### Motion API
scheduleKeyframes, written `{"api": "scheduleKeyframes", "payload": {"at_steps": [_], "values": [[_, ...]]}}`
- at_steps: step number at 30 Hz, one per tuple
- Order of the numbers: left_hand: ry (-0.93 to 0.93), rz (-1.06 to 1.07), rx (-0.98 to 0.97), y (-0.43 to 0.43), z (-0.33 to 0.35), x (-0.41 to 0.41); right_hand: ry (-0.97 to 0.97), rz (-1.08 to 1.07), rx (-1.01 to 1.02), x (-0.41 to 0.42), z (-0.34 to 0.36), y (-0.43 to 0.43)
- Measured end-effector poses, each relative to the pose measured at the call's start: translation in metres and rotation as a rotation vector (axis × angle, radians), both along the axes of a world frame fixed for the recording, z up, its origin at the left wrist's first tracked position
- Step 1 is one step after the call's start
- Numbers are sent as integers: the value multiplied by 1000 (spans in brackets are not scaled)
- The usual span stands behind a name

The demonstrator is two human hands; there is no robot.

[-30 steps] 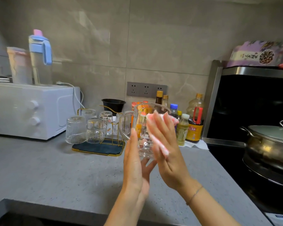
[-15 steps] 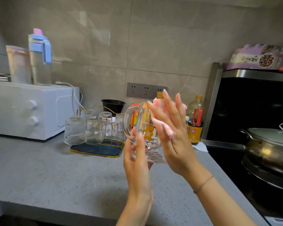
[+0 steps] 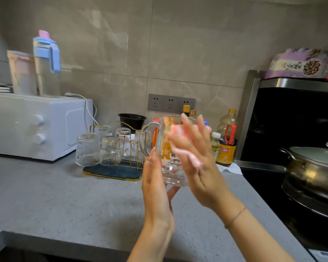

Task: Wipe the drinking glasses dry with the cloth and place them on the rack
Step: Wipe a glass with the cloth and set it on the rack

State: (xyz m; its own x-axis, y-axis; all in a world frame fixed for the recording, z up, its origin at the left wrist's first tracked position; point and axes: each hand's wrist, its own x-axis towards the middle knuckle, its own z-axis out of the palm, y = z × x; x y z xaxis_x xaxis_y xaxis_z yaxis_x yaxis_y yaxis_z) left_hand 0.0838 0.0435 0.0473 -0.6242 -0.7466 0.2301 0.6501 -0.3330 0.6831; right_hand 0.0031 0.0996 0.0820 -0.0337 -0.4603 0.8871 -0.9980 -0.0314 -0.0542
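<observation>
A clear glass mug [image 3: 165, 148] with a handle on its left and orange printing is held upright above the counter. My left hand [image 3: 156, 184] grips it from below and from the near side. My right hand [image 3: 195, 157] presses a pink and white cloth [image 3: 180, 135] flat against the mug's right side. Behind, a gold wire rack [image 3: 133, 163] on a dark blue mat [image 3: 112, 173] carries several upturned clear glasses [image 3: 110, 148]. A ribbed glass [image 3: 87, 148] stands upside down at the rack's left end.
A white microwave [image 3: 36, 125] with a blue-handled jug [image 3: 45, 63] on top stands at the left. Sauce and oil bottles [image 3: 224, 146] line the wall behind the mug. A lidded steel pot [image 3: 311, 167] sits on the black stove at the right. Grey counter [image 3: 64, 201] lies in front.
The mug has gone from tilted back to upright, its handle at the left. My right hand with the cloth has slid over the mug's side.
</observation>
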Motion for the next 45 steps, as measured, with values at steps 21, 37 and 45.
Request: {"api": "scheduleKeyframes", "payload": {"at_steps": [21, 37, 45], "values": [[40, -479, -34, -11, 3, 14, -51, 86, -89, -1, 1, 15], [-118, -407, -147, -21, 4, 4, -22, -50, -40, 3, 15, 20], [-100, -426, -223, -21, -3, 0, -185, 160, -3, 10, -37, 23]]}}
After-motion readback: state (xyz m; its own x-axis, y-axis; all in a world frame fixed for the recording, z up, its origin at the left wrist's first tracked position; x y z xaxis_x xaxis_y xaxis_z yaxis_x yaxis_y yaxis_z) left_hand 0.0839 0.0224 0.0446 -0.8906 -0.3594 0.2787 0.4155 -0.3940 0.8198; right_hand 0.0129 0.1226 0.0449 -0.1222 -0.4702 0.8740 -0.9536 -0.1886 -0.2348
